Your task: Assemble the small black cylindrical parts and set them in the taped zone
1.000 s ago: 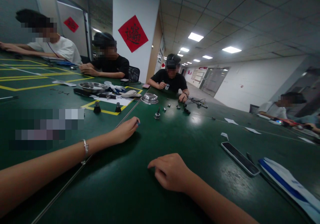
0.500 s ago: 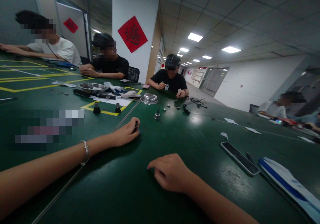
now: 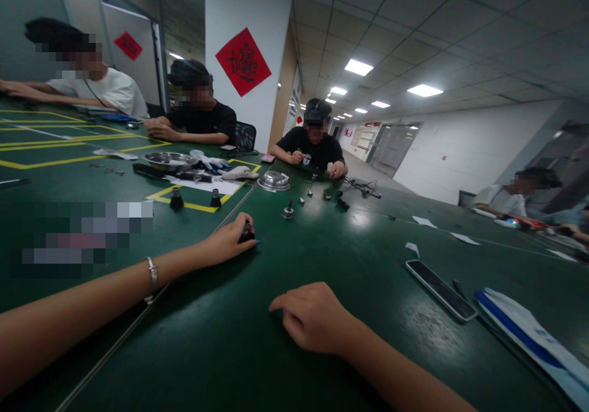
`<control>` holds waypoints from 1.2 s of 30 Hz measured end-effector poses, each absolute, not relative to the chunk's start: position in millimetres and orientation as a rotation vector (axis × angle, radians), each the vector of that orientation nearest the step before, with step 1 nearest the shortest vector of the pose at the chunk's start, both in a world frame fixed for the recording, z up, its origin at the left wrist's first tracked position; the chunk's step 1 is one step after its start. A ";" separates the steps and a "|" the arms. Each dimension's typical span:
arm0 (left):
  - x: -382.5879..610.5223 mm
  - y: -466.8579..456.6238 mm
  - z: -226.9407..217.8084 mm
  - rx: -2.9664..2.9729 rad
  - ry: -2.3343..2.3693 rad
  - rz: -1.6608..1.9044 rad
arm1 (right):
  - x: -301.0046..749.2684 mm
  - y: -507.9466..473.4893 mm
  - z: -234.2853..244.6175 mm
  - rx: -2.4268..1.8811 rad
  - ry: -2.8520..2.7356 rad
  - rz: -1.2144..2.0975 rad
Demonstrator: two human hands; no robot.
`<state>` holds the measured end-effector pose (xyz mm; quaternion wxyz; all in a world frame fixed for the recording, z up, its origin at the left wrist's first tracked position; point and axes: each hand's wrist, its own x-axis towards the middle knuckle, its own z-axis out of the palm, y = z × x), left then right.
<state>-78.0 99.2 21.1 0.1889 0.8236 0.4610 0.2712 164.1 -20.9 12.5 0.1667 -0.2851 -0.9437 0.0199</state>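
Note:
My left hand (image 3: 229,240) is at the table's middle, its fingers and thumb closed around a small black part (image 3: 247,234). Most of that part's shape is hidden by the fingers. My right hand (image 3: 313,317) rests on the green tabletop nearer to me, fingers curled in and the index finger pointing left; I see nothing in it. Just beyond my left hand stands a small metal piece with a dark upright stem (image 3: 288,209). Two black, tapered fittings, a left one (image 3: 176,198) and a right one (image 3: 216,198), stand upright by yellow tape.
Farther back are a steel bowl (image 3: 169,161), gloves (image 3: 208,161), an overturned metal dish (image 3: 274,181) and several small parts. On the right lie a phone (image 3: 440,290) and a blue-white packet (image 3: 529,332). Several people sit around the green table (image 3: 221,350).
The black part in my left hand shows more now, as the fingers have shifted around it and the hand has moved slightly left. My right hand stays put.

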 end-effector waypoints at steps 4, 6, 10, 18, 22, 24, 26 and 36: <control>-63.6 81.5 24.9 2.242 1.103 0.694 | 161.5 -24.0 17.6 -0.897 -2.589 0.068; -53.9 66.0 28.6 2.206 0.980 0.633 | 159.5 -25.4 20.5 -0.974 -2.488 0.071; -34.5 28.2 32.6 2.179 0.835 0.487 | 155.8 -25.1 20.6 -1.072 -2.348 0.085; -25.3 9.5 20.6 2.194 0.699 0.531 | 152.7 -19.5 11.8 -1.140 -2.317 0.119; -27.5 12.8 17.0 2.246 0.675 0.519 | 152.7 -17.6 12.7 -1.135 -2.326 0.086; -27.1 12.3 17.5 2.251 0.664 0.517 | 152.8 -18.2 13.8 -1.126 -2.354 0.043; -26.2 11.3 19.2 2.235 0.648 0.493 | 152.9 -19.9 15.0 -1.100 -2.411 -0.006; -34.0 15.6 25.3 2.242 0.518 0.372 | 151.4 -22.0 3.6 -0.932 -2.450 -0.190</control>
